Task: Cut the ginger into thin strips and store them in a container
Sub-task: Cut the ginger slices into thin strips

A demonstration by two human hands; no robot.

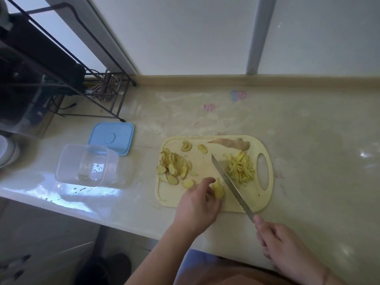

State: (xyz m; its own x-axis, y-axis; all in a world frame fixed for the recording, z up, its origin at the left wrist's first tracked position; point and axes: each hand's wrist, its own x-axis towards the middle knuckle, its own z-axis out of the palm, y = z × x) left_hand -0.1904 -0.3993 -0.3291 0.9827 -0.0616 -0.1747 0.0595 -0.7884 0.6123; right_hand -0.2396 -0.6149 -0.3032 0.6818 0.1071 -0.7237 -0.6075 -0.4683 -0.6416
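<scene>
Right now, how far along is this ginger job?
Partly done. A pile of thin strips lies on the cutting board near its handle hole. The left hand holds a small stack of slices while the right hand grips the knife beside it. A heap of uncut slices remains, and the clear container looks empty, its blue lid off.

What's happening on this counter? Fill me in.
A person is cutting ginger on a yellow cutting board. The left hand steadies a small stack of slices, and the right hand holds a knife angled over the board. A pile of finished strips lies near the board's handle hole, with uncut slices on the other side. The clear container and its blue lid sit apart, with no strips stored yet.
</scene>
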